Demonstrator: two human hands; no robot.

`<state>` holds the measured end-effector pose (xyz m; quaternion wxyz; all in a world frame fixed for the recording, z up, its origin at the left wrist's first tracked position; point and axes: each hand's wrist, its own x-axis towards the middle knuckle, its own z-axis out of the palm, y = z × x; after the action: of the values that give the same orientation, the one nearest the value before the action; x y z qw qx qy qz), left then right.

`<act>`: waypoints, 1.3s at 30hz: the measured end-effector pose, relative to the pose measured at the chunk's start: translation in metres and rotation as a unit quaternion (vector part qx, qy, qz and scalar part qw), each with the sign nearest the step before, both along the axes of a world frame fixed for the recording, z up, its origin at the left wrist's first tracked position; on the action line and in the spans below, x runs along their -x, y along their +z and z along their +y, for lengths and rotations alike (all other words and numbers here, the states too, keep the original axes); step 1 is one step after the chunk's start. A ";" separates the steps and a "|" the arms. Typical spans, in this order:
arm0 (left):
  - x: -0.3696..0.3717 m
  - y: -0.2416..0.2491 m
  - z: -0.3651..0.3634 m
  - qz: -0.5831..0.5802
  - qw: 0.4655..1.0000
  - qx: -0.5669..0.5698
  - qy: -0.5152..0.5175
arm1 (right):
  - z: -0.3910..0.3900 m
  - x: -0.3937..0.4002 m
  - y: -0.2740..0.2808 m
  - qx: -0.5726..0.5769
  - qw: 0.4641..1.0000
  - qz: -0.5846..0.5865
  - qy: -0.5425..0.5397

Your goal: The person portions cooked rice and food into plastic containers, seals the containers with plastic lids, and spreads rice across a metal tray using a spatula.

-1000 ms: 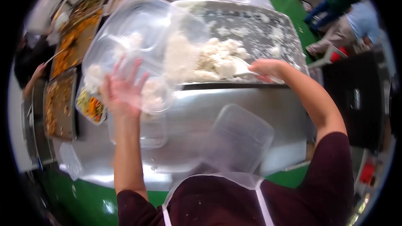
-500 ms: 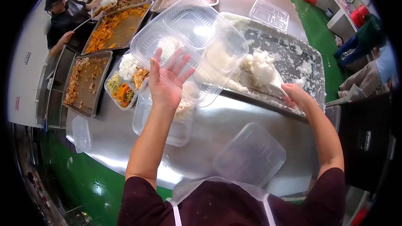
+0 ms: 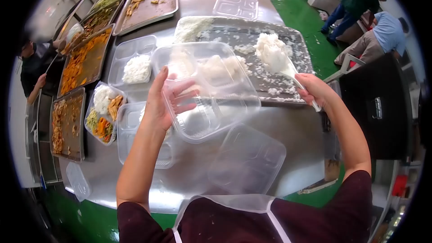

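My left hand (image 3: 173,96) has its thumb and fingers spread around and under the left side of a clear compartment tray (image 3: 204,92), holding it above the table. The tray's compartments look empty. My right hand (image 3: 314,90) is closed on the handle of a white rice scoop (image 3: 291,71). A large mound of white rice (image 3: 271,51) sits on the scoop, over the big metal rice pan (image 3: 292,92). One clear tray with rice (image 3: 132,58) and a filled meal tray (image 3: 104,112) stand left of my left hand.
Metal food pans (image 3: 67,123) line the left. A clear lid (image 3: 247,157) lies near the front edge, another tray (image 3: 235,6) behind the rice pan. A co-worker (image 3: 38,65) stands at left; two people (image 3: 357,4) are at the upper right.
My right hand has lifted the rice-laden scoop higher above the pan. The clear tray in my left hand is lower, uncovering a tray with rice behind it. The view has shifted rightward.
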<state>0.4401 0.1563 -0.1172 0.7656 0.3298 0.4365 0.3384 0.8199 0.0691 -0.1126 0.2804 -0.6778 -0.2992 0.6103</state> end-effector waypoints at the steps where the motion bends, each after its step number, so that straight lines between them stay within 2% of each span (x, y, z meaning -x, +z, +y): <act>1: -0.009 0.000 0.002 0.002 0.999 0.010 -0.040 | -0.002 -0.003 0.007 -0.015 1.000 0.004 0.005; 4: -0.038 0.001 0.009 0.004 0.989 0.039 -0.143 | -0.006 0.003 0.031 -0.032 0.999 0.003 0.016; 9: -0.079 -0.012 0.005 -0.044 0.972 0.060 -0.223 | -0.010 0.027 0.042 -0.047 0.998 -0.027 0.035; 13: -0.097 -0.017 -0.009 -0.094 0.966 0.079 -0.227 | -0.013 0.044 0.024 -0.130 0.975 -0.163 0.082; 15: -0.103 -0.021 -0.012 -0.125 0.962 0.088 -0.227 | -0.014 0.048 0.011 -0.218 0.877 -0.399 0.154; 17: -0.107 -0.034 -0.011 -0.173 0.949 0.102 -0.242 | -0.021 0.063 0.008 -0.252 0.729 -0.604 0.199; 18: -0.106 -0.037 -0.010 -0.164 0.954 0.119 -0.222 | -0.023 0.069 0.011 -0.232 0.688 -0.652 0.220; 21: -0.104 -0.044 -0.012 -0.153 0.962 0.112 -0.198 | -0.028 0.071 0.016 -0.279 0.591 -0.725 0.217; 24: -0.100 -0.045 -0.008 -0.143 0.967 0.090 -0.192 | -0.035 0.067 0.023 -0.322 0.529 -0.755 0.218; 27: -0.099 -0.037 -0.006 -0.077 0.978 0.012 -0.195 | -0.036 0.067 0.034 -0.369 0.466 -0.784 0.181; 30: -0.096 -0.028 -0.003 -0.047 0.973 0.006 -0.224 | -0.032 0.071 0.047 -0.402 0.417 -0.785 0.218; 36: -0.090 -0.031 -0.004 -0.115 0.972 0.024 -0.202 | -0.037 0.072 0.019 -0.402 0.504 -0.707 0.291; 39: -0.088 -0.030 -0.009 -0.123 0.972 0.016 -0.202 | -0.036 0.072 0.012 -0.386 0.494 -0.713 0.313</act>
<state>0.5277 0.1473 -0.1470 0.8713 0.3542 0.2686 0.2080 0.7476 0.0328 -0.1006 -0.0043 -0.5682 -0.7957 -0.2098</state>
